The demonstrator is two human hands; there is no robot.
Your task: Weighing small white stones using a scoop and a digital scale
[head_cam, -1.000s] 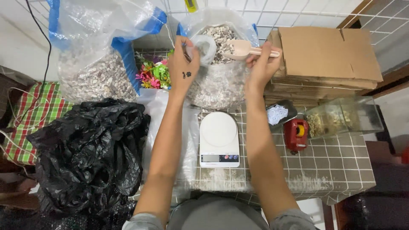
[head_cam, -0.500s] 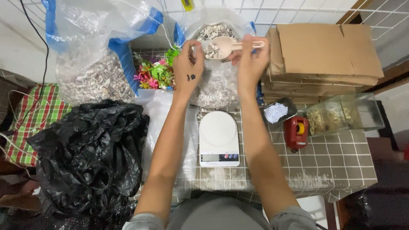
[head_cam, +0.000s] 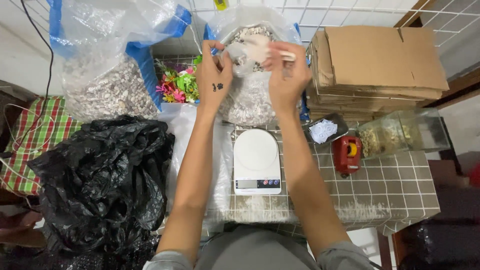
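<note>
At nine o'clock a checked cloth (head_cam: 22,145) lies beside a crumpled black bag (head_cam: 100,180). At eleven o'clock stands a big clear sack (head_cam: 105,75) with blue edging, filled with pale chips, and just right of it a bunch of bright plastic flowers (head_cam: 176,85). The left hand (head_cam: 214,80) is raised at twelve o'clock, its fingers (head_cam: 220,50) pinching the rim of a small clear bag (head_cam: 239,59) held over a second open sack (head_cam: 250,95) of the same chips. The right hand (head_cam: 286,75) faces it, fingers closed around the handle of a pale scoop (head_cam: 260,46) tipped at the small bag's mouth. Below the hands, at the centre of the tiled desk (head_cam: 400,200), sits a white scale (head_cam: 256,161). At two o'clock flat cardboard (head_cam: 380,60) is stacked; at three o'clock are a red tape dispenser (head_cam: 347,154) and a clear box (head_cam: 400,132).
</note>
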